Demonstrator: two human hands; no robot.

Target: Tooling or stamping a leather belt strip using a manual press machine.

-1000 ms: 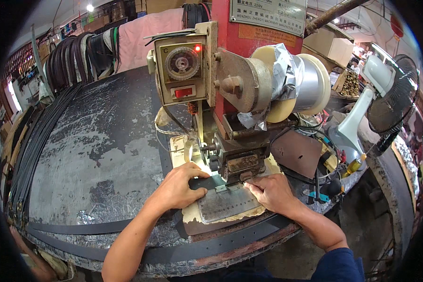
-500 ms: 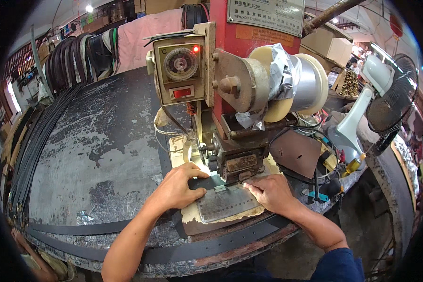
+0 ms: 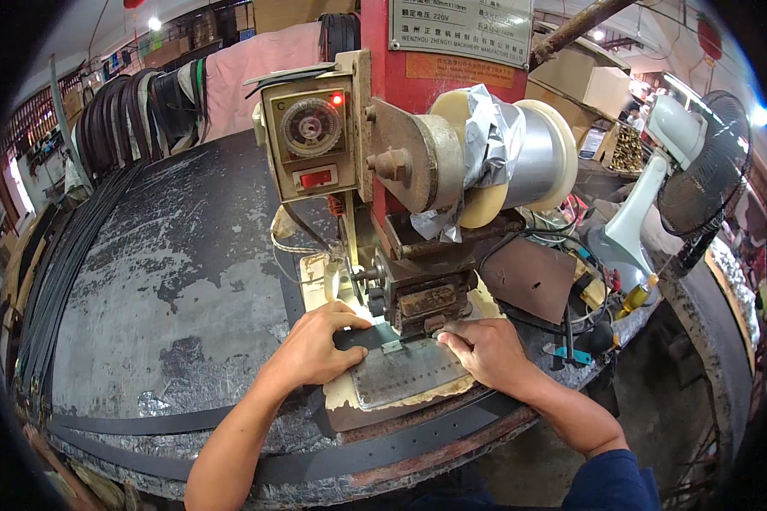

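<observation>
My left hand (image 3: pixel 314 347) is closed on a dark strap piece (image 3: pixel 356 337), its index finger and thumb on either side of it. The piece lies on a grey metal plate (image 3: pixel 413 375) and runs toward the press head (image 3: pixel 426 300) of a red machine. My right hand (image 3: pixel 493 353) is closed in a pinch at the front right of the head. What it pinches is hidden by the fingers. A small pale metal tab (image 3: pixel 390 347) sits on the plate between my hands. Above hangs a roll of silver foil (image 3: pixel 547 153).
A control box (image 3: pixel 311 140) with a dial and a lit red lamp is left of the machine. Long dark straps (image 3: pixel 81 247) lie along the table's left side, another strap (image 3: pixel 358 456) along its front edge. A fan (image 3: pixel 707 162) and yellow-handled screwdriver (image 3: pixel 637 298) are at right.
The view has shifted slightly, so the machine appears a little further left and lower. Both hands keep nearly the same places by the press head, with the left still on the strap piece.
</observation>
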